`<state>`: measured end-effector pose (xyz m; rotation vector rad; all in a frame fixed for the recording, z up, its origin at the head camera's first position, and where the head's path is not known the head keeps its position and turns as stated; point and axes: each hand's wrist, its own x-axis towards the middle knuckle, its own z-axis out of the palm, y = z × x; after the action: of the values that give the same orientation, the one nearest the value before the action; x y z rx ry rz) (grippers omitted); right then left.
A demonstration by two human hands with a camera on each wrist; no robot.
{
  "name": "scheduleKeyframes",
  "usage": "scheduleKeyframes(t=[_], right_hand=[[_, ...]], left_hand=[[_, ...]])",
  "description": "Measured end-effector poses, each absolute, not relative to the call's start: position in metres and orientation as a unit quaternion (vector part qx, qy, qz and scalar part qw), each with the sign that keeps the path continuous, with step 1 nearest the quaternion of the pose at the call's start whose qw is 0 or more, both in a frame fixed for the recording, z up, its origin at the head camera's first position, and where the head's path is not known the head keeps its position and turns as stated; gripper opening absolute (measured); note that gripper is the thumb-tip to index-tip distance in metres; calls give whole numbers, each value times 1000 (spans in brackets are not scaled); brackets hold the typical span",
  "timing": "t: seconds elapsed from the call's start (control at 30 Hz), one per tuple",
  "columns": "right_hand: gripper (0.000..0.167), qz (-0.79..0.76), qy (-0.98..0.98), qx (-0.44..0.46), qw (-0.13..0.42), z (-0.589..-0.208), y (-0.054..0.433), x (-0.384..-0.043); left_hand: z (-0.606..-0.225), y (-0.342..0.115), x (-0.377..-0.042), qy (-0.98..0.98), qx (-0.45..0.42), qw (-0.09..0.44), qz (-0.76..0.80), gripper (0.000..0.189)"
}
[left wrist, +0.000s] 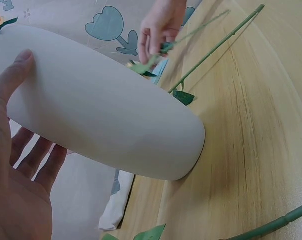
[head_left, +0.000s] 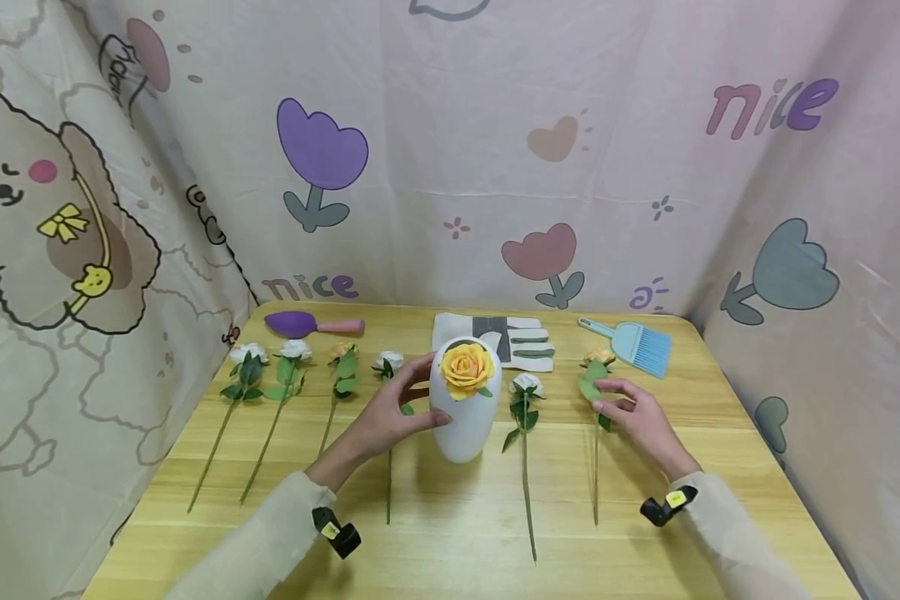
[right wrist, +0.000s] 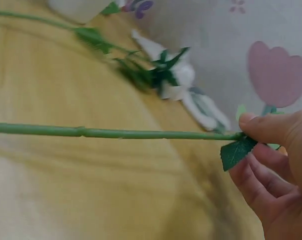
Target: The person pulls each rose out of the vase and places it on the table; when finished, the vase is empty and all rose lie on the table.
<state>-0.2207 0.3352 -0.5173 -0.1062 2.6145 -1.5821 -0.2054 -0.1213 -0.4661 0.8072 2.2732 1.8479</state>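
Observation:
A white vase stands at the middle of the table with a yellow rose in its mouth. My left hand holds the vase from the left, the thumb on the near side and the fingers round the far side. My right hand pinches the stem of another yellow rose, just by its leaves. In the right wrist view this green stem runs left from the fingertips, over the table. A white rose lies between the vase and the right hand.
Left of the vase lie white roses and a yellow-orange rose, stems toward me. Along the back are a purple trowel with a pink handle, white-grey gloves and a blue brush. A printed curtain hangs behind.

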Motion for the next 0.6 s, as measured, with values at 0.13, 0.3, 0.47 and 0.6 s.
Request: scheduleKeyframes(t=[0.13, 0.3, 0.47, 0.6], right_hand=[[51, -484, 873, -30, 48, -531, 325, -222], [44, -436, 899, -28, 30, -537, 317, -223], [40, -406, 913, -42, 6, -536, 310, -222], [42, -397, 917, -44, -2, -535, 307, -219]], left_hand=[[-466, -121, -206, 746, 267, 52, 607, 86], [-466, -120, -206, 746, 269, 53, 607, 85], [-466, -121, -206, 746, 268, 52, 608, 85], [-466, -121, -206, 745, 271, 50, 608, 84]])
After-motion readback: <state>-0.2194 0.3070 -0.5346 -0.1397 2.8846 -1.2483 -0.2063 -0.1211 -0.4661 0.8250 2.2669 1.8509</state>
